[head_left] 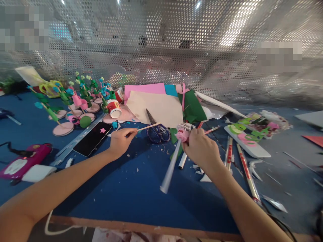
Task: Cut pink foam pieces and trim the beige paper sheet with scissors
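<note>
My left hand (119, 143) is closed in a pinch on a thin wooden stick (148, 127), which points right. My right hand (202, 144) is wrapped round a pink glue gun (182, 134); a long clear glue stick (171, 169) sticks out of it toward me. Its nozzle is hidden. Between the hands, dark-handled scissors (157, 132) lie partly on a cream paper sheet (156, 104). A black phone (92, 139) with a pink star (103, 130) on it rests left of my left hand.
Several small paper plants on round pink bases (63, 129) stand at the left, near a red paper cup (114, 108). A magenta device (27, 159) lies front left. Right of my right hand are a white tray (259, 153) with paper curls, red-and-white sticks (247, 171) and scraps. A perforated metal screen (161, 57) closes the back.
</note>
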### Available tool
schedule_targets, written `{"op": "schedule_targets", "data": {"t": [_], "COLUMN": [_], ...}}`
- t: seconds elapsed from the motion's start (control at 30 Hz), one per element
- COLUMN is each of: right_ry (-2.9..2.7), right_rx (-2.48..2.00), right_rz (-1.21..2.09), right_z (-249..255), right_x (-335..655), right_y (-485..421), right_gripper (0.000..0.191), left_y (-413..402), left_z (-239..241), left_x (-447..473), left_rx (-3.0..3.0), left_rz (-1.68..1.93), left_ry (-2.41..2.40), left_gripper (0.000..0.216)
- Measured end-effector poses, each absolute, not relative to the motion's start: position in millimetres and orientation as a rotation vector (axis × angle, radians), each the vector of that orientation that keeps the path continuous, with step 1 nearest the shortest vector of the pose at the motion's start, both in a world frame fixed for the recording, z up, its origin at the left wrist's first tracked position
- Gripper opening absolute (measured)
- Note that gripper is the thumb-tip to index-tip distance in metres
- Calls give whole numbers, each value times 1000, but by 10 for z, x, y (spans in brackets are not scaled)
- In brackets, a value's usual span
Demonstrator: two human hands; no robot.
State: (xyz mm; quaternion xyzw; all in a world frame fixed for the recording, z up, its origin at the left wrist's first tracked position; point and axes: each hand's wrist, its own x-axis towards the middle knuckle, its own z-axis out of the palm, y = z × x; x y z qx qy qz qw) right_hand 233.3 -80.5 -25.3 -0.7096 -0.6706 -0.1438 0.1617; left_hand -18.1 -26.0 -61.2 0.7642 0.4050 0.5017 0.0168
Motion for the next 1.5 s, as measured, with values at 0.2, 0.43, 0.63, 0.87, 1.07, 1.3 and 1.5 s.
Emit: {"op": "schedule_targets", "data": {"t": [0.2,0.43,0.63,0.87,1.07,1.3,1.5], "right_ry": [-1787,-1922,-2044,-2095,-2133,-2153,-2103], "right_rx": [-2358,-1534,-1141,-1190,-1195,-1264,-1326], "right_rz": [-474,-37,758,873,816,665,652], "right_z": [-311,-238,-410,-441,-459,-499,-484], "right_x": [2197,1878,1609,1543,1547,1559,1598], "right_y": [-885,-1004,-1050,-1022,-1021,-1020,-1002], "right_gripper": [34,50,60,63,65,65,66], "left_y": [-243,-263,-294,-315,-301,-316,-306], "left_z": [-623,-610,-595,-576,-562,-549,-554], "left_x": [-183,-171,-154,-177,-187,-176,-176], "left_rx": [2407,2503,2665,2762,2757,2727,2709], "left_rz": [1601,1637,1744,1815,1861,1851,1873], "left_ry": [1208,1198,1081,878,847,879,886], "left_gripper": [15,11,10,16,18,15,16]}}
